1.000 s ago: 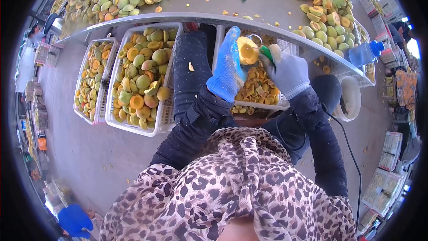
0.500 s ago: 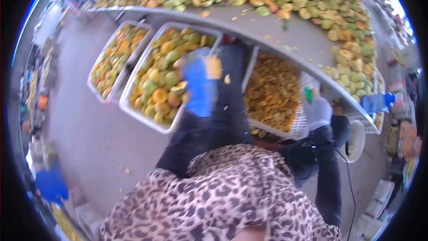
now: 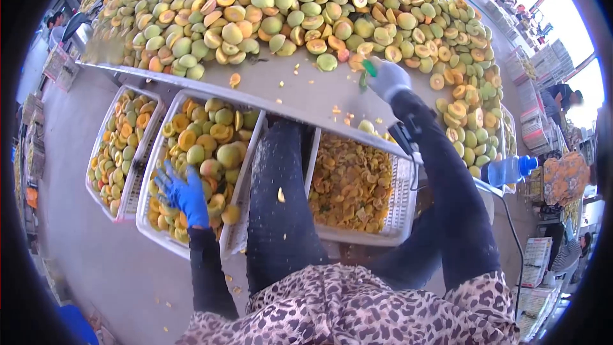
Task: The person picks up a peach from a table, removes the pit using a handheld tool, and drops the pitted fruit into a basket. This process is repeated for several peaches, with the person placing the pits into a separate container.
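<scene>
My left hand (image 3: 186,197), in a blue glove, is open with fingers spread over a white crate (image 3: 145,214) of halved, peach-like fruit (image 3: 205,142). Its fingertips overlap the fruit at the crate's left side. My right hand (image 3: 391,80), in a pale grey glove, is closed around a small green-handled tool (image 3: 369,69) above the table; most of the tool is hidden by the glove or blurred. Right by it, the near edge of a large heap of fruit halves (image 3: 306,9) lies on the metal table (image 3: 262,83).
A second crate (image 3: 91,179) of fruit stands at the left. Between my legs sits a crate (image 3: 401,211) of orange peels and scraps (image 3: 351,185). A blue-capped bottle (image 3: 507,171) is at the table's right edge. A cable (image 3: 516,243) runs down on the right.
My left hand has gone from over my leg to the left crate; the yellow piece near it no longer shows there. My right hand rose from beside the scrap crate to over the table.
</scene>
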Motion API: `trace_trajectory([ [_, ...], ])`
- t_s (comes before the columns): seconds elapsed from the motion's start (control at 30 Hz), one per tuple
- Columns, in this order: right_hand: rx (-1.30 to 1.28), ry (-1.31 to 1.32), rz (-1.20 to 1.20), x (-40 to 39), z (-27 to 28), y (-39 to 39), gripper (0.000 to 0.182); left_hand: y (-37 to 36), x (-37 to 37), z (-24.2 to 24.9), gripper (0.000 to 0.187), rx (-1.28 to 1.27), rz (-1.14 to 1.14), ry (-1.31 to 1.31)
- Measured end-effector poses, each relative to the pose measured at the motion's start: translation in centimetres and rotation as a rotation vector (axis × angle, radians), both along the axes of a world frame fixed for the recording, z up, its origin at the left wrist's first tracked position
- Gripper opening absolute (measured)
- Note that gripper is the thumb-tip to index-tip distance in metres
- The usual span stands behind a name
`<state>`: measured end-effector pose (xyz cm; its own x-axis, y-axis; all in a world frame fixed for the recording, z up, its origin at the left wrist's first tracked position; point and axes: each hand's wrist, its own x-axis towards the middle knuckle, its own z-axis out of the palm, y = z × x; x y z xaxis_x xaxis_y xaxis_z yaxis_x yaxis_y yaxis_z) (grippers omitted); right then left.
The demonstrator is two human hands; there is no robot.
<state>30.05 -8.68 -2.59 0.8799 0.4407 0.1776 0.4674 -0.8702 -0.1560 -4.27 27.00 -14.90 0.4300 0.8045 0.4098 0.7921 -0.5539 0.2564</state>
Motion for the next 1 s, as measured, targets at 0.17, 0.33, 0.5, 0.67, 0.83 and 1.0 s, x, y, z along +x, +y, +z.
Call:
trace_trajectory([
  [0.17,-0.214,0.185,-0.129,6.5,-2.5,4.8,0.031,-3.6,1.2,5.3,0.033,-0.125,-0.334,-0.432],
  [0.33,0.07,0.418,-0.038,5.4,-3.1,3.8,0.038,-10.3,4.8,12.5,0.031,-0.685,-0.632,-0.729],
  [0.5,1.187,1.159,0.248,-11.6,6.4,2.3,0.044,-17.7,11.1,11.6,0.035,-2.321,-0.84,-1.469],
  [0.67,0.941,0.712,0.157,-18.7,4.6,-1.7,0.036,-24.1,11.0,11.0,0.032,-2.491,-0.875,-1.31],
  [0.83,0.507,-0.161,0.016,-23.4,3.6,-5.0,0.023,-27.7,9.2,12.1,0.035,-2.326,-0.992,-1.182],
  [1.0,0.621,0.236,-0.009,-27.6,4.9,-7.0,0.022,-27.2,8.7,12.0,0.041,-2.426,-0.946,-1.056],
])
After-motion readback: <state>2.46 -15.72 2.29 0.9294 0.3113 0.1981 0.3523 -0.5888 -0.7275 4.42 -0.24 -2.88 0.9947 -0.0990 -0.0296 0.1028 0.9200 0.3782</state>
